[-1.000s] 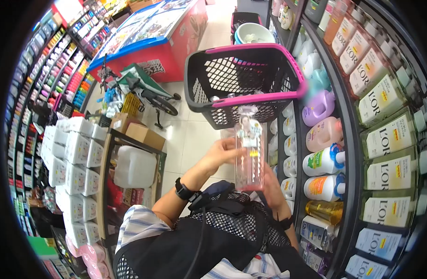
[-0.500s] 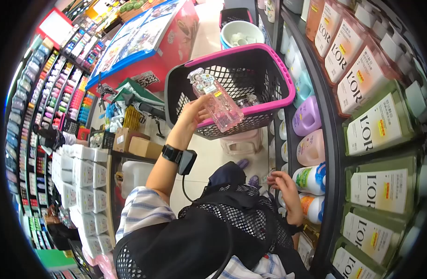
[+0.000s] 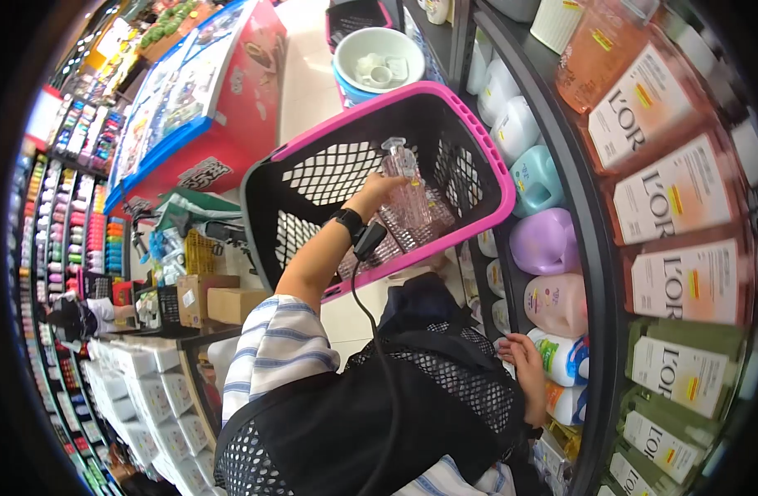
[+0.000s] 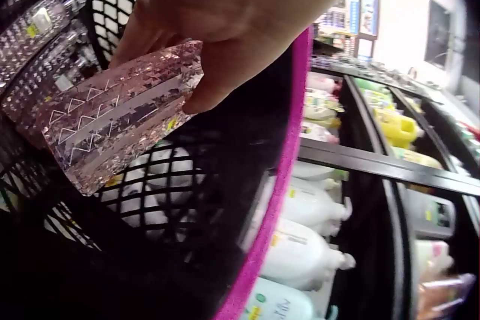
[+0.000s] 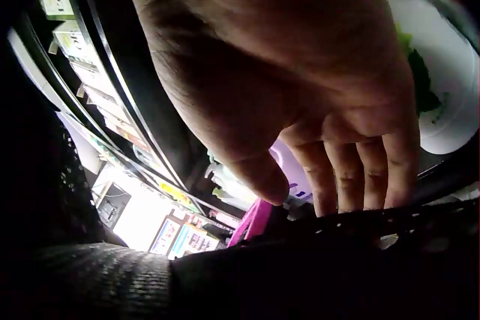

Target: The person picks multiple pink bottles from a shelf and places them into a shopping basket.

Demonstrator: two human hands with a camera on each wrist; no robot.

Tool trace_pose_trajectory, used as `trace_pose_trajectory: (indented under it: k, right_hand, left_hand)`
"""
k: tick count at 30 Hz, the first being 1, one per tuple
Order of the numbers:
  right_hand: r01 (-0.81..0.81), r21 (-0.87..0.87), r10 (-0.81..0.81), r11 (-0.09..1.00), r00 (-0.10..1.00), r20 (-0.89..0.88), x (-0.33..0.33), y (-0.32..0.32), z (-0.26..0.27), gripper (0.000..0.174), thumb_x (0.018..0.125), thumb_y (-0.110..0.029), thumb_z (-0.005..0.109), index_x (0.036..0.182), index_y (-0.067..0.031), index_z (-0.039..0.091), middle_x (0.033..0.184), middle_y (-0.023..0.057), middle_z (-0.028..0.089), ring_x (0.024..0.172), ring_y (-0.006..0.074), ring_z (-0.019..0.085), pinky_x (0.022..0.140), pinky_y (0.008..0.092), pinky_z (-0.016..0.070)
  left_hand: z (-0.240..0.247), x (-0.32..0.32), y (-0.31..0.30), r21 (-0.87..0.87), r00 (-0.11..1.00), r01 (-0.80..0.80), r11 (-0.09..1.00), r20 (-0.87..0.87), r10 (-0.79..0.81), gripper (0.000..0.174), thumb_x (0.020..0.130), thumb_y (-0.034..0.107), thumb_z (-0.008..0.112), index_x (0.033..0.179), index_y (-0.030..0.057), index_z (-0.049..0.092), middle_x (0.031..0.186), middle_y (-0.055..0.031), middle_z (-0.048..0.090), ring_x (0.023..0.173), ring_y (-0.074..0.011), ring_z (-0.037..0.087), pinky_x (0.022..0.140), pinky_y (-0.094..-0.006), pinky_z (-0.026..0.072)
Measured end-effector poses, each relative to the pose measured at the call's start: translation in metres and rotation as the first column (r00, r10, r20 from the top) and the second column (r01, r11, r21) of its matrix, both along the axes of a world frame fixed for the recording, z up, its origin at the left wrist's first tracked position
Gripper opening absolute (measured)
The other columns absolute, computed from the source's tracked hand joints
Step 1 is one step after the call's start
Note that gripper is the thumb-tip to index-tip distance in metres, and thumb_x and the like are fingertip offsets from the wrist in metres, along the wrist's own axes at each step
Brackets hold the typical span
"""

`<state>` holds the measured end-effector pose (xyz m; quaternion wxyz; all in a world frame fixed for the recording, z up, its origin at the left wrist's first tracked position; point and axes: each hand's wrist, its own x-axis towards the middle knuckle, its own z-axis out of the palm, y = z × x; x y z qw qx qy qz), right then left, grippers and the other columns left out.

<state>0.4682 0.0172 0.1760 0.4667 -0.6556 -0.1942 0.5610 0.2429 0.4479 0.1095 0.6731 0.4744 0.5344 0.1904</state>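
Observation:
My left hand (image 3: 377,192) grips a clear pink bottle (image 3: 408,202) inside the black basket with a pink rim (image 3: 501,169). In the left wrist view, thumb and fingers hold one end of this bottle (image 4: 120,114), which has zigzag marks and glittery flecks. Similar clear bottles (image 4: 45,27) lie beside it in the basket. My right hand (image 3: 523,368) hangs by the shelf at my side, next to white bottles (image 3: 560,355). The right wrist view shows this hand (image 5: 285,72) with its fingers loosely extended and nothing in them.
A dark shelf on the right holds jugs (image 3: 544,240) and rows of large pump bottles (image 3: 664,198). Behind the basket stands a white tub (image 3: 379,59). On the left are a red freezer (image 3: 230,116), cardboard boxes (image 3: 234,304) and stacked white packs (image 3: 147,388).
First held up before me near both hands, the bottle went over the basket in my left hand, then down inside it. My right hand came away to the shelf side.

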Motion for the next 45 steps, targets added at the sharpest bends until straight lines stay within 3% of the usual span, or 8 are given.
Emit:
trace_pose_trajectory:
  k: [7,20,22,28,33,37,39,45]
  right_hand:
    - [0.202,-0.182,-0.189,0.962,0.978,0.088,-0.022,0.0,0.001,0.025,0.096,-0.016,0.049,0.115,0.0006,0.055,0.101,0.0109,0.065,0.09,0.0162,0.062,0.08,0.0276,0.0486]
    - [0.352,-0.395,-0.318,0.848,0.936,0.152,-0.075,-0.028,0.001,0.028,0.095,-0.019,0.053,0.115,-0.0005,0.056,0.104,0.0072,0.062,0.096,0.0141,0.058,0.081,0.0266,0.0465]
    - [0.386,-0.4,-0.343,0.831,0.922,0.176,-0.081,-0.024,0.004,0.028,0.096,-0.019,0.053,0.115,0.0002,0.056,0.105,0.0077,0.062,0.096,0.0151,0.058,0.08,0.027,0.0469]
    - [0.443,-0.382,-0.416,0.811,0.896,0.154,-0.098,-0.016,0.001,0.027,0.096,-0.017,0.051,0.116,0.0011,0.056,0.101,0.0088,0.063,0.092,0.016,0.06,0.079,0.0283,0.0481]
    - [0.445,-0.326,-0.378,0.834,0.892,0.249,-0.107,-0.004,0.019,0.025,0.095,-0.015,0.051,0.115,0.0009,0.057,0.1,0.0092,0.063,0.089,0.0158,0.06,0.078,0.0293,0.0488]
    - [0.541,-0.235,-0.528,0.807,0.84,0.121,-0.121,-0.048,-0.018,0.024,0.094,-0.015,0.053,0.113,-0.001,0.058,0.1,0.0075,0.064,0.089,0.0149,0.059,0.078,0.0298,0.0493]
    - [0.53,-0.18,-0.469,0.828,0.833,0.295,-0.129,-0.063,-0.024,0.025,0.094,-0.017,0.055,0.113,-0.0013,0.058,0.096,0.0084,0.066,0.087,0.0157,0.062,0.078,0.0298,0.0499]
    - [0.599,-0.097,-0.503,0.795,0.74,0.446,-0.181,-0.133,-0.023,0.03,0.093,-0.024,0.058,0.114,-0.0043,0.059,0.102,0.0117,0.066,0.094,0.0222,0.064,0.081,0.0321,0.0498]
  left_hand:
    - [-0.162,0.041,0.022,-0.189,0.988,-0.024,0.982,-0.155,-0.006,0.067,0.075,0.011,0.077,0.127,-0.011,0.04,0.122,-0.0254,0.052,0.111,-0.0379,0.055,0.083,-0.0569,0.0496]
    - [-0.269,0.117,0.023,-0.046,0.9,-0.249,0.967,-0.381,0.213,0.058,0.08,0.021,0.071,0.128,0.0009,0.047,0.124,-0.0211,0.056,0.103,-0.032,0.062,0.077,-0.0388,0.0527]
    - [-0.283,0.105,0.037,-0.108,0.281,0.784,0.611,-0.816,-0.505,0.035,0.079,0.019,0.069,0.106,-0.0015,0.062,0.108,-0.0203,0.064,0.104,-0.032,0.062,0.084,-0.0349,0.0499]
    - [-0.247,0.094,0.037,0.026,0.143,0.969,0.246,-0.87,-0.472,0.023,0.075,0.013,0.063,0.094,0.0011,0.067,0.099,-0.0227,0.066,0.093,-0.0355,0.065,0.077,-0.0406,0.052]
    - [-0.321,0.065,0.071,0.479,0.766,0.62,0.622,-0.541,-0.347,0.023,0.084,0.023,0.06,0.09,0.0004,0.062,0.084,-0.0164,0.068,0.078,-0.0286,0.067,0.064,-0.0364,0.0519]
    - [-0.121,0.107,0.066,0.414,0.988,-0.136,0.9,-0.014,0.156,0.045,0.093,0.032,0.04,0.093,-0.0022,0.069,0.08,-0.0122,0.069,0.066,-0.021,0.063,0.063,-0.0344,0.0505]
    - [-0.031,0.113,0.057,0.923,0.972,0.083,0.375,-0.158,0.175,0.046,0.097,0.031,0.038,0.074,0.0007,0.064,0.061,-0.0093,0.06,0.055,-0.0177,0.055,0.054,-0.0329,0.0439]
    - [0.18,0.117,-0.138,0.982,0.885,-0.031,-0.184,-0.059,-0.461,0.027,0.089,0.004,0.05,0.062,0.0021,0.047,0.059,-0.0139,0.044,0.051,-0.0325,0.045,0.047,-0.04,0.0337]
